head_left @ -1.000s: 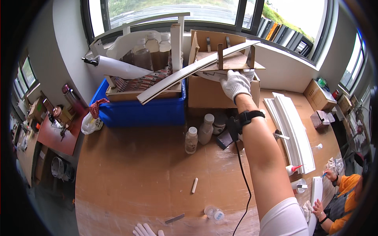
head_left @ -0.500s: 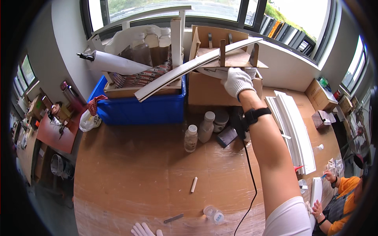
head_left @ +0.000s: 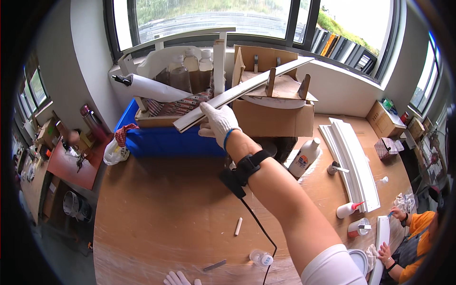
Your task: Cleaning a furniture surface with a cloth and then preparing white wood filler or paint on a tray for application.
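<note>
- Right hand (head_left: 218, 122), gloved, grasps a long white strip (head_left: 247, 92) over the far blue bin (head_left: 166, 142).
- Left hand (head_left: 178, 279) at the near bench (head_left: 161, 213) edge; its grip cannot be told.

Right hand (head_left: 219, 121) farther left along white strip (head_left: 237, 92)

head view: worn on head | faces down-forward over table (head_left: 156, 223) toward windows (head_left: 213, 19) | wide fisheye

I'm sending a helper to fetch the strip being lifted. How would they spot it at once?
Look to the cardboard box beside the blue crate under the window. The long white moulding strip slants across both, gripped near its lower end by the gloved right hand. Unlike the white strips lying flat on the table, it is raised and tilted.
</note>
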Motion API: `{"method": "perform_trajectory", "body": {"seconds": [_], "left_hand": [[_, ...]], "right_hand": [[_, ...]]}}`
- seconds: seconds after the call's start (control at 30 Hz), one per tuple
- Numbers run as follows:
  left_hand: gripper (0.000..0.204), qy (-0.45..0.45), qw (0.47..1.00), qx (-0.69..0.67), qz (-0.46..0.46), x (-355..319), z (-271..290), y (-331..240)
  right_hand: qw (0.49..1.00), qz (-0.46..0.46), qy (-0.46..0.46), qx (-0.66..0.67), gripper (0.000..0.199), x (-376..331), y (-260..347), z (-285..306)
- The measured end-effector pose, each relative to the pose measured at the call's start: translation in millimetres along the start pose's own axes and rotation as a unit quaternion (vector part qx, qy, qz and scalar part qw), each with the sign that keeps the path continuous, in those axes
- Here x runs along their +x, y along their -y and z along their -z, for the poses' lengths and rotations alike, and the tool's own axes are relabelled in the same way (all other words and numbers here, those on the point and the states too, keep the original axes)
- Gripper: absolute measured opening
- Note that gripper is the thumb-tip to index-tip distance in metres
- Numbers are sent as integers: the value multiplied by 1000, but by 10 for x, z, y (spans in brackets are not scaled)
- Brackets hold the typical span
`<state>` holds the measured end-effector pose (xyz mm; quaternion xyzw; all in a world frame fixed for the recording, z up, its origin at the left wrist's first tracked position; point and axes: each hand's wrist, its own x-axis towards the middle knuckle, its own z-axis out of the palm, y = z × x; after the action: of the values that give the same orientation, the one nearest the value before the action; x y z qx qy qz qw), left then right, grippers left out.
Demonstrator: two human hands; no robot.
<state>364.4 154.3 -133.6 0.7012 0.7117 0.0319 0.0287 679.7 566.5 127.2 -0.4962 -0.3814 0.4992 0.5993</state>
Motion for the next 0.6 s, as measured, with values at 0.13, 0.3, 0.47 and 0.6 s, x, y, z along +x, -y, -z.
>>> {"method": "perform_trajectory", "body": {"seconds": [0.13,0.3,0.47,0.6], "left_hand": [[78,-8,1000,-4,2,-10,-12,6],[77,-18,1000,4,4,-38,-16,41],[77,-4,1000,0,1,28,18,-12],[78,-3,1000,-2,1,22,-8,10]], "right_hand": [[990,51,-81,100,34,127,-104,-170],[973,109,-198,35,42,61,-14,-183],[963,129,-237,30,52,23,226,38],[958,158,-237,31,51,-65,261,-34]]}}
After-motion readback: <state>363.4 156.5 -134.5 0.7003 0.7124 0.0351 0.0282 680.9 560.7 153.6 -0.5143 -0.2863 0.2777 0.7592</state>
